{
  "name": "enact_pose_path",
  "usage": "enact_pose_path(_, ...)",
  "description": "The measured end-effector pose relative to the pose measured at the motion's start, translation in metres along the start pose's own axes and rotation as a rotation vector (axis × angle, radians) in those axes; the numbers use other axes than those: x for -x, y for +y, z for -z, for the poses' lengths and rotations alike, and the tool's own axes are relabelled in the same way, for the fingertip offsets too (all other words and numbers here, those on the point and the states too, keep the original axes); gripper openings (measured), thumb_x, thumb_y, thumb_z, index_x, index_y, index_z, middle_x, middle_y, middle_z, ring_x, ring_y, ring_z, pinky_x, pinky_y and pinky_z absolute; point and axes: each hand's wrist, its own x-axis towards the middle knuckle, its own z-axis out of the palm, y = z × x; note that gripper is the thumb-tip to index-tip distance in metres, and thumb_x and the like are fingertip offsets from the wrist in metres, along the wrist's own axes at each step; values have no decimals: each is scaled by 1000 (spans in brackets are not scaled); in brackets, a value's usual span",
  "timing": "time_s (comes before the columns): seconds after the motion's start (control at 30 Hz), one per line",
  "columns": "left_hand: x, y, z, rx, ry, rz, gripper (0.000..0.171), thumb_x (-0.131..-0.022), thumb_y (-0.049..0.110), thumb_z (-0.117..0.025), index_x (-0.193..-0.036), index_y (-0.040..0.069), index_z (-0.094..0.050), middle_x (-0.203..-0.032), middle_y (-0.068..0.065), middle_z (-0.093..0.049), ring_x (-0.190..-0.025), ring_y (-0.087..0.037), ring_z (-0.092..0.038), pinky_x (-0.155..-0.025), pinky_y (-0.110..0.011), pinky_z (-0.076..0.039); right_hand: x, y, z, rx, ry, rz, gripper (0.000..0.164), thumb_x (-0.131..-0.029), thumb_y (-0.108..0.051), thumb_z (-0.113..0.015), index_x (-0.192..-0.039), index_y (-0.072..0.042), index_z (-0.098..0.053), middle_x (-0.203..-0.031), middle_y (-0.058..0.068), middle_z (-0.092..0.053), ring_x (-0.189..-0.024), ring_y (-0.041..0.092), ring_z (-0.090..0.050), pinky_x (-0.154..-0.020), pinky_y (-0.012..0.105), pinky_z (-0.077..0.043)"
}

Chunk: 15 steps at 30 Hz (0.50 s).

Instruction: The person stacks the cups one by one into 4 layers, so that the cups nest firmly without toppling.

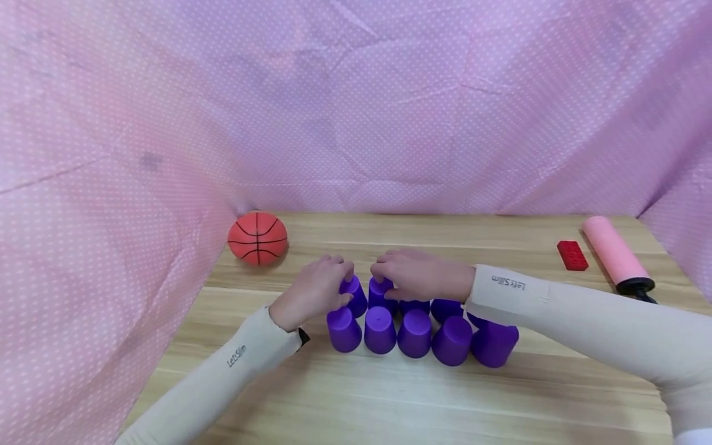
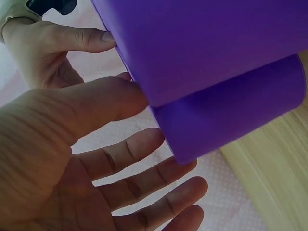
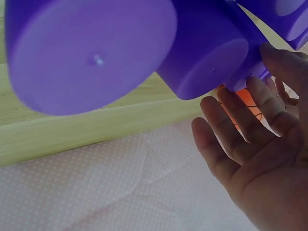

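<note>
Pink cloth (image 1: 356, 111): dotted in white, folded and creased, filling the view from 9 through 12 to 3 o'clock behind the work.
Wooden table (image 1: 356, 395): pale, grained, spread beneath everything, its far edge meeting the cloth toward 12 o'clock.
Right sleeve (image 1: 584, 334): cream, entering from 4 o'clock, its forearm passing over part of the back row.
Left sleeve (image 1: 222, 371): cream, entering between 7 and 8 o'clock.
Purple cups (image 1: 380, 329): two rows at 5 o'clock from the centre of the head view; each row's long axis runs from 9 to 3 o'clock, with five in the front row and the back row partly covered.
Right hand (image 1: 423, 275): at the block's 12 o'clock side, fingers released and gently bowed, thumb and index either side of the second back cup; how firmly they press, I cannot tell.
Left hand (image 1: 314, 290): at the block's 9 o'clock end, fingers released, extended beside the end back cup, thumb tip apparently touching purple plastic.
Pink pump (image 1: 614, 250): lying at 2 o'clock from the block, black end toward 5.
Orange ball (image 1: 258, 239): black-lined, at 10 o'clock.
Single cup: upside down, long axis vertical, closed base up, mouth down.
Red brick (image 1: 573, 256): at 2 o'clock, just beside the pump.
</note>
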Motion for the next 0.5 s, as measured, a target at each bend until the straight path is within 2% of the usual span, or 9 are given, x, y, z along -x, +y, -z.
enact_pose_path(0.17, -2, -1, 1, 10, 20, 0, 27, -75, 24, -80, -90, 13, -60, -85, 2, -58, -78, -19, -51, -66, -33, -43, -5, 1, 0, 8, -15, -34, 24, -79, -20, -77, -93, -11, -61, -85, -2, -56, -78, 17, -53, -70, 32, -46)
enact_pose_path(0.3, -8, -4, 3, 18, 54, 7, 27, -74, 23, -80, -89, 13, -60, -83, 2, -58, -76, -19, -51, -64, -33, -43, -2, 6, 4, 1, 33, -42, 25, -77, -18, -77, -96, -11, -62, -89, -1, -59, -82, 19, -56, -71, 36, -47)
enact_pose_path(0.4, -19, -9, 5, 51, 97, 3, 26, -73, 21, -80, -88, 12, -60, -82, 1, -57, -76, -19, -51, -64, -32, -43, 2, 17, 9, -6, 96, -47, 25, -77, -18, -77, -96, -11, -62, -90, 0, -60, -84, 20, -57, -73, 36, -48)
enact_pose_path(0.5, -37, -15, 6, 115, 142, -2, 25, -73, 19, -80, -89, 11, -61, -83, 0, -57, -77, -19, -52, -66, -33, -45, 3, 31, 17, -44, 153, -75, 25, -76, -17, -76, -95, -9, -63, -90, 2, -60, -84, 21, -57, -74, 36, -47)
